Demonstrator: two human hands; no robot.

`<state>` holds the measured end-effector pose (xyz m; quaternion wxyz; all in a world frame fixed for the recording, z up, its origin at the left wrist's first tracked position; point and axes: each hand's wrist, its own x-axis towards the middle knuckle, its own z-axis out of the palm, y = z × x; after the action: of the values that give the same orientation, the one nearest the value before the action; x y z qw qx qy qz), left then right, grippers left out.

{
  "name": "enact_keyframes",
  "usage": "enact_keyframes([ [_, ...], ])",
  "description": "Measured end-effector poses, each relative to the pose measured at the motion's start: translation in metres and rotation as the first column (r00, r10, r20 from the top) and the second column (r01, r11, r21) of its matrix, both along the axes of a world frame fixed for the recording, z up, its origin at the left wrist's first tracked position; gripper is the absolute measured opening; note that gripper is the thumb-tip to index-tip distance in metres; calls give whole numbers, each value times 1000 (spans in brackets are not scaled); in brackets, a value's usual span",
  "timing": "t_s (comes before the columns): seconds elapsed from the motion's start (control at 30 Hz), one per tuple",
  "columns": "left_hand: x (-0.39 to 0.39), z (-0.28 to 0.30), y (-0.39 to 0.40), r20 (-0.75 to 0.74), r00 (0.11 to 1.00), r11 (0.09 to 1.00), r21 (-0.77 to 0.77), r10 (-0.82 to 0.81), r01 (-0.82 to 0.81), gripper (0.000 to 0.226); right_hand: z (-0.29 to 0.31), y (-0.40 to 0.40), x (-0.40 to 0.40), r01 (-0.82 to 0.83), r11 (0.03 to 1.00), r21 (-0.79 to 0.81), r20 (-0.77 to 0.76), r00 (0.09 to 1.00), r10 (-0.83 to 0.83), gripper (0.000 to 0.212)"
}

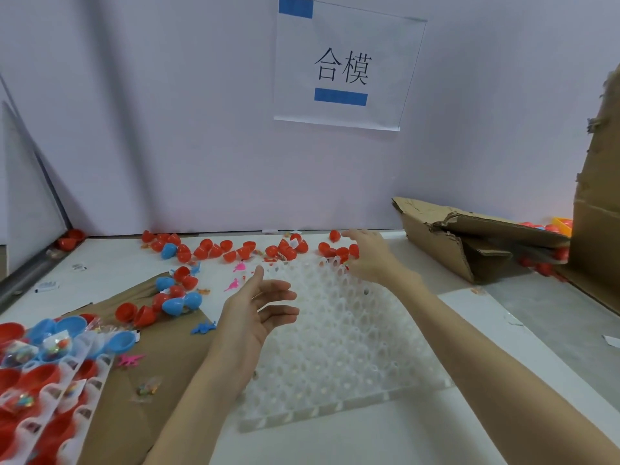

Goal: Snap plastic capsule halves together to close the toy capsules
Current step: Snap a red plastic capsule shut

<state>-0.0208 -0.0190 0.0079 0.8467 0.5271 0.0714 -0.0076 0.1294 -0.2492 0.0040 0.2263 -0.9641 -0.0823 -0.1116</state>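
Now our left hand point(258, 310) hovers spread and empty while our right hand point(367, 255), fingers relaxed, reaches the red capsule halves point(235, 251) along the tabletop's far edge; a hasty sweep could scatter them.

Grid tray point(335, 347) mid-table, capsule halves point(214, 250) behind it, cardboard box point(469, 236) to its right
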Motion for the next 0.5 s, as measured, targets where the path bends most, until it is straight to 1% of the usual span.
enact_keyframes([
  [0.07,0,-1,0,11,1000,1000,8,-10,10,47,3,-2,3,-78,973,-215,-110,992,55,70],
  [0.13,-1,-1,-1,19,1000,1000,19,-23,23,47,6,-3,7,-123,931,-343,-207,977,53,75],
  [0.2,-2,-1,-1,23,999,999,25,-31,30,48,9,-3,12,-127,902,-412,-221,975,37,66],
  [0.27,-2,-1,-1,22,999,999,26,-30,30,48,12,-3,15,-128,872,-472,-174,983,50,52],
  [0.33,-2,0,0,20,999,999,30,-28,27,48,13,-4,16,-127,871,-474,-114,990,82,49],
  [0.43,-1,-1,0,14,1000,999,39,-25,25,47,14,-8,15,-135,901,-412,-64,991,120,52],
  [0.5,-1,-1,-1,11,1000,998,48,-28,27,47,14,-11,15,-133,923,-362,-9,990,139,46],
])
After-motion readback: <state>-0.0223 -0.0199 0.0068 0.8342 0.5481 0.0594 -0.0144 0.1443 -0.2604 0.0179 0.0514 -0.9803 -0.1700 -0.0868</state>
